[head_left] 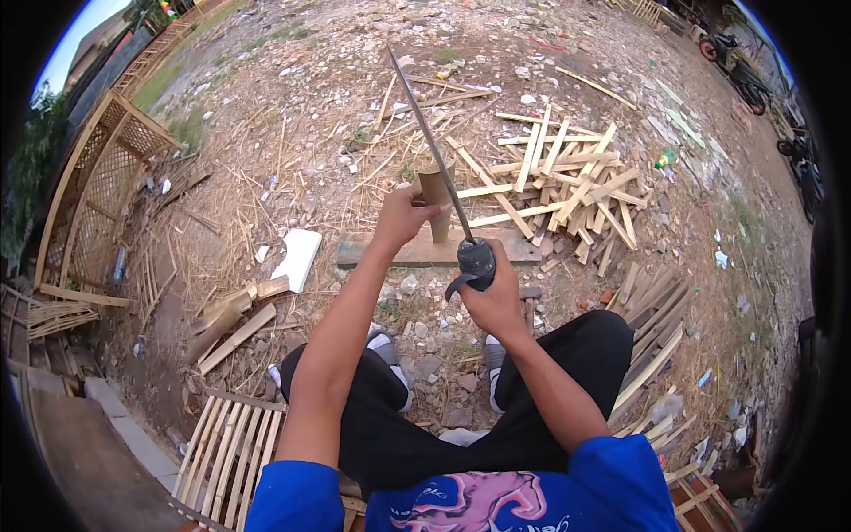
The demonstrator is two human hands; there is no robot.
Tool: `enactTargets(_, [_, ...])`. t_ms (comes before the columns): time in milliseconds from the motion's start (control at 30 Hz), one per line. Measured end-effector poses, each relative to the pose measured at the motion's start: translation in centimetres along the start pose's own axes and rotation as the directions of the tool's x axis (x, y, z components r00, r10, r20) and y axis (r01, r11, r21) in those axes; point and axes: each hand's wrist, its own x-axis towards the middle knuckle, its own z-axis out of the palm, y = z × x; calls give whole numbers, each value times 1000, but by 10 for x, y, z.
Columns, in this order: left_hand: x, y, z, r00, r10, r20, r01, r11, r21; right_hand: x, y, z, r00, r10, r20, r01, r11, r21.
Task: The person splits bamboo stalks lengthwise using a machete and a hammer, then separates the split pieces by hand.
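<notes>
Mid-frame, left hand (pixel 403 215) in a pinch on curved bamboo (pixel 441 228), right hand (pixel 493 301) tight round a metal blade's (pixel 429 133) black-wrapped handle (pixel 477 259).

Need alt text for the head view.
A person's right hand grips a long knife by its black-wrapped handle, while the left hand holds a bamboo piece upright over a wooden board. Split strips lie heaped beyond, on stony, littered ground.
</notes>
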Motion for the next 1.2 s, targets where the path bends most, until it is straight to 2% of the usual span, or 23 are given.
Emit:
enactTargets(33, [2,-4,0,1000,0,7,0,1000,-13,0,-4,-4,1000,17,15,-16,998,-53])
enactTargets(167, [5,-2,5,1000,-21,-3,21,1000,-18,1,-7,-6,1000,28,2,-27,999,-43])
enactTargets(267, [1,29,1,997,37,-61,-33,998,57,3,-16,-7,1000,8,0,-8,1000,-26])
enactTargets(367, [1,58,-5,997,70,-45,-68,997,38,-1,-36,-16,1000,-26,-15,26,1000,-3])
enactTargets(467, [0,41,-4,999,31,27,-30,999,-18,2,-22,-12,999,-25,-34,24,999,-30])
enactTargets(500, [0,24,-3,997,37,74,-47,990,134,5,0,-7,999,50,-21,-50,999,-19])
enactTargets(600, [2,-4,4,990,138,2,-135,962,236,12,16,-2,998,-2,-58,5,999,38])
enactTargets(633, [1,-1,6,993,102,-52,-95,988,121,11,13,-5,998,15,-62,-11,998,63])
enactTargets(733, [16,0,7,998,54,-15,-55,998,-22,13,5,-10,998,35,-48,-35,999,14])
enactTargets(833, [14,19,0,1000,2,-24,-1,999,41,13,-1,-8,998,41,-42,-38,997,64])
enactTargets(933, [11,54,-5,998,55,-39,-57,997,-52,10,-25,-16,997,-12,-73,16,998,67])
enactTargets(967, [10,66,-7,997,68,-40,-71,995,-72,10,-36,-19,997,9,-79,0,992,123])
enactTargets(1033, [4,84,-8,996,88,-33,-92,989,-117,10,-44,-24,993,-54,-101,64,993,95])
enactTargets(1067, [2,77,-5,998,64,1,-64,996,-62,10,-47,-25,992,-67,-102,77,993,93])
enactTargets(1133, [1,55,-2,998,23,56,-26,998,57,14,-3,-16,996,-42,-83,42,999,-5])
enactTargets(1167, [-5,25,5,996,84,24,-88,970,225,17,15,-11,996,-39,-80,35,998,-50])
enactTargets(1200, [-8,10,7,999,47,27,-52,971,233,19,18,-10,995,-47,-92,46,999,-20])
